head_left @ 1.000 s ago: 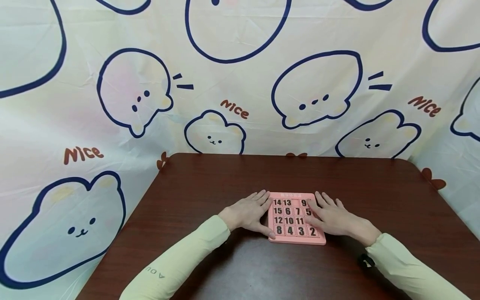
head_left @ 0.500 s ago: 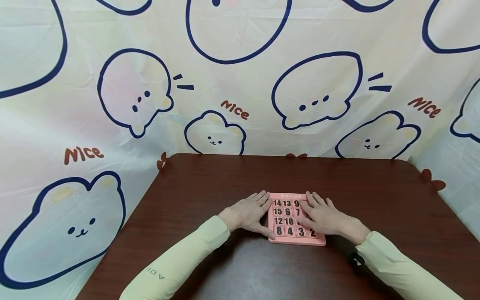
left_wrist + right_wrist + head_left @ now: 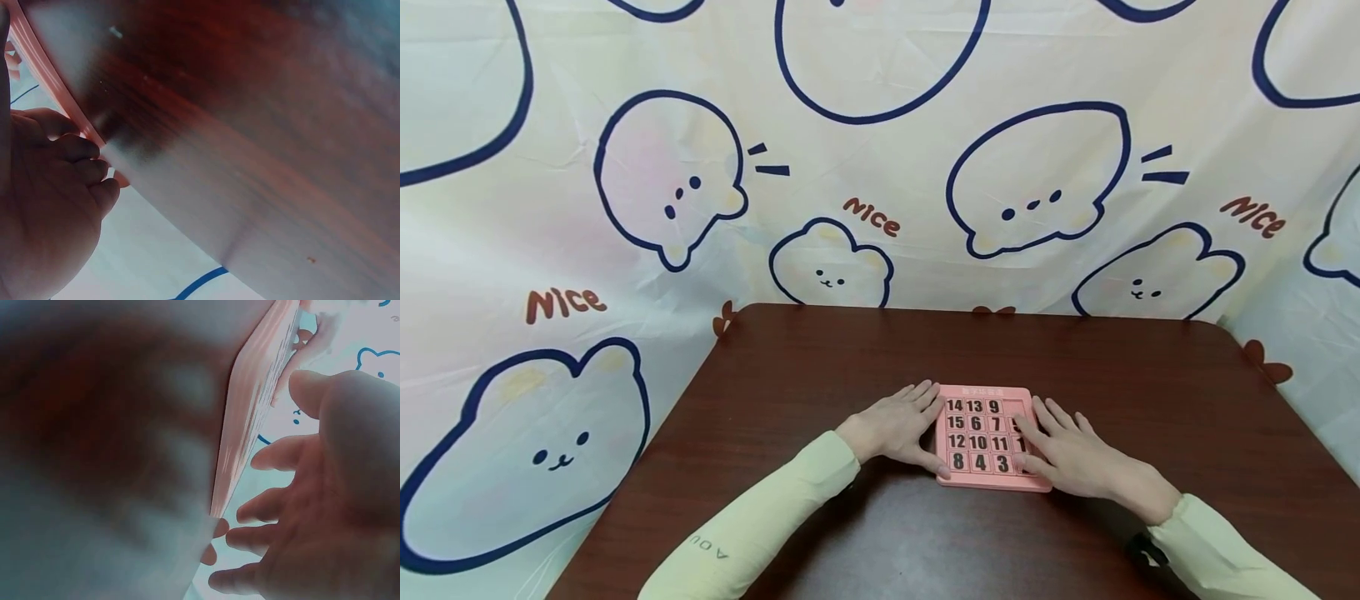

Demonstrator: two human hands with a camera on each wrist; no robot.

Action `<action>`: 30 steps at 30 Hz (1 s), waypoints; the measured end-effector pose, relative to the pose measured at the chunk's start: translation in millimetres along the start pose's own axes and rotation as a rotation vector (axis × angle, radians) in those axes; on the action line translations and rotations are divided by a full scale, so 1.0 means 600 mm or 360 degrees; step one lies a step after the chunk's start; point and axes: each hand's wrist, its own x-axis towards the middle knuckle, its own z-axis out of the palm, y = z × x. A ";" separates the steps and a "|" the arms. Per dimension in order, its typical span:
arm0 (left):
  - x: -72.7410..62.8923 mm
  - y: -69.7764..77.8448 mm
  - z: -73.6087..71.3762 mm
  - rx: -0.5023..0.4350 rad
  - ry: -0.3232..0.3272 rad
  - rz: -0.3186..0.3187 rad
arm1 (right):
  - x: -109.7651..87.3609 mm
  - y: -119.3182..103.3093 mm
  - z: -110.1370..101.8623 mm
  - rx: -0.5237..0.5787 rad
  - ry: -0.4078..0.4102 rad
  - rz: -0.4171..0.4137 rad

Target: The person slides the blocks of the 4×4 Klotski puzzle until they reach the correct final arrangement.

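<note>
A pink number slide puzzle (image 3: 992, 482) lies flat on the table, with black-numbered tiles in a square grid. Its top row reads 14, 13 and 9 (image 3: 994, 407), and the gap is at the top right corner. My left hand (image 3: 895, 427) rests along the puzzle's left side, fingers extended at the upper edge and thumb at the lower left corner. In the left wrist view its fingertips touch the pink edge (image 3: 53, 78). Fairly straight fingers of my right hand (image 3: 1078, 454) reach over the right column, partly hiding its tiles. The right wrist view shows that hand (image 3: 331, 494) spread beside the puzzle's side (image 3: 247, 406).
The dark brown wooden table (image 3: 820, 350) extends around the puzzle on all sides. Behind it hangs a pale cloth (image 3: 917, 275) printed with blue-outlined cartoon animals. A black band (image 3: 1146, 550) shows at the right sleeve.
Tile 9 has slid left, so the top-row gap went from the third place to the right corner. My right hand moved left with it, then back right and nearer. The left hand stayed put.
</note>
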 end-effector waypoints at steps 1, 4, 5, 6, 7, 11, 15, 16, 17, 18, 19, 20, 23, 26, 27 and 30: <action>0.000 0.000 -0.001 0.0000 -0.0001 0.0001 | -0.004 -0.001 0.000 -0.0002 -0.0003 0.0004; 0.001 0.001 -0.002 -0.0002 -0.0006 -0.0004 | -0.014 -0.005 -0.001 0.0002 -0.0032 0.0019; 0.000 0.001 -0.002 -0.0003 -0.0008 -0.0007 | -0.015 -0.006 0.000 0.0007 -0.0042 0.0032; 0.001 0.001 -0.002 -0.0004 -0.0007 -0.0011 | -0.016 -0.006 0.000 0.0007 -0.0043 0.0036; 0.001 0.001 -0.002 -0.0004 -0.0006 -0.0014 | -0.017 -0.006 0.001 0.0006 -0.0045 0.0038; 0.001 0.001 -0.002 -0.0016 -0.0010 -0.0017 | -0.015 -0.004 0.002 0.0005 -0.0035 0.0035; -0.001 0.001 -0.002 -0.0021 -0.0015 -0.0009 | -0.008 -0.002 -0.001 -0.0002 -0.0031 0.0033; -0.001 0.001 -0.002 -0.0022 -0.0017 -0.0005 | -0.005 -0.001 -0.002 -0.0003 -0.0031 0.0031; -0.002 0.001 -0.002 -0.0019 -0.0016 -0.0005 | -0.003 0.000 -0.002 -0.0004 -0.0028 0.0032; -0.001 0.001 -0.002 -0.0015 -0.0014 -0.0004 | 0.000 0.001 -0.003 -0.0004 -0.0028 0.0036; -0.001 0.001 -0.002 -0.0012 -0.0012 -0.0003 | 0.003 0.002 -0.004 -0.0002 -0.0030 0.0039; -0.001 0.001 -0.002 -0.0010 -0.0007 -0.0004 | 0.006 0.002 -0.005 -0.0004 -0.0033 0.0045; -0.001 0.002 -0.002 0.0000 -0.0002 -0.0004 | 0.016 0.007 -0.007 -0.0004 -0.0047 0.0061; 0.000 0.003 -0.002 0.0000 -0.0002 -0.0009 | 0.024 0.011 -0.009 -0.0002 -0.0057 0.0070; 0.000 0.003 -0.002 0.0003 -0.0004 -0.0008 | 0.026 0.012 -0.009 0.0002 -0.0060 0.0069; -0.001 0.002 -0.002 0.0002 -0.0003 -0.0014 | 0.029 0.011 -0.012 0.0001 -0.0060 0.0068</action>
